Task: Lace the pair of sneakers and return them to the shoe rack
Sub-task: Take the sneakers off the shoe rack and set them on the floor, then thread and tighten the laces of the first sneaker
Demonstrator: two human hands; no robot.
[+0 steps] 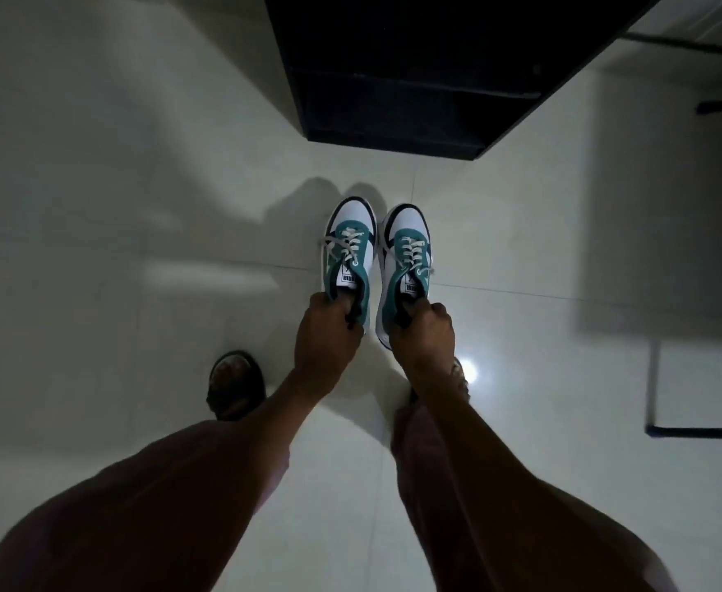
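Note:
Two teal-and-white sneakers with cream laces are held side by side above the white floor, toes pointing away from me. My left hand (327, 339) grips the heel opening of the left sneaker (349, 245). My right hand (423, 339) grips the heel opening of the right sneaker (404, 260). Both sneakers are laced, with loose lace ends hanging at their sides. The black shoe rack (414, 91) stands straight ahead, a short way beyond the toes. Its shelves are dark and I cannot see into them.
White tiled floor (137, 207) all around. My left foot in a dark sandal (235, 384) is at lower left; my legs fill the bottom. A black metal frame (653, 378) stands at the right.

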